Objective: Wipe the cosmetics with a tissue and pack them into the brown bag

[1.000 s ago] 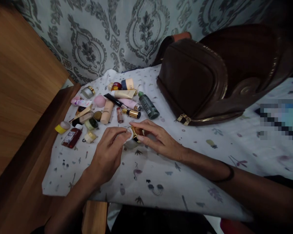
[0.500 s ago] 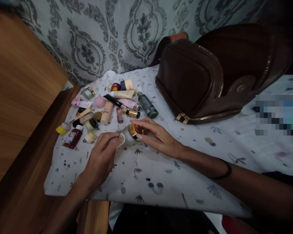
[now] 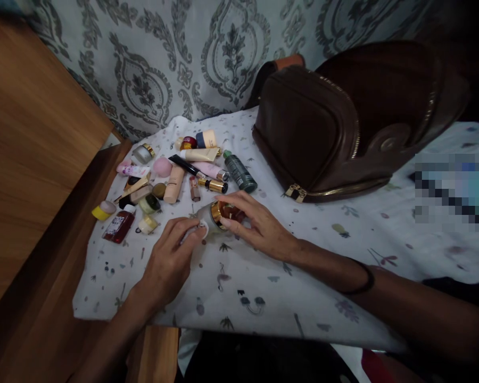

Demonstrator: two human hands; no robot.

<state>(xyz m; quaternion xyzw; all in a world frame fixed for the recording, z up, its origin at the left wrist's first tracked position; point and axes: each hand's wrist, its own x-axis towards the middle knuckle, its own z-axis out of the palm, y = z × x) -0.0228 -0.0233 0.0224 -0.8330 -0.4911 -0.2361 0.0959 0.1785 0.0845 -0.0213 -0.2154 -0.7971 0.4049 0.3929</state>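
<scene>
1. The printed white cloth point(image 3: 271, 319) is stretching from its near edge up to both hands, giving sideways room on the right.
2. The left hand point(image 3: 165, 255) is pinching a small white pad point(image 3: 205, 231) beside the jar's base; whether they are touching, I cannot tell.
3. The right hand point(image 3: 259, 226) is gripping the glass jar point(image 3: 206, 217) around its gold-lidded end.
4. That jar is lying tipped between the hands, its long axis running roughly left to right, the base facing the pad.
5. Just beyond, a gold tube point(image 3: 213, 185) and green bottle point(image 3: 240, 171) are limiting forward room; the brown bag point(image 3: 299, 133) is standing farther right.
</scene>
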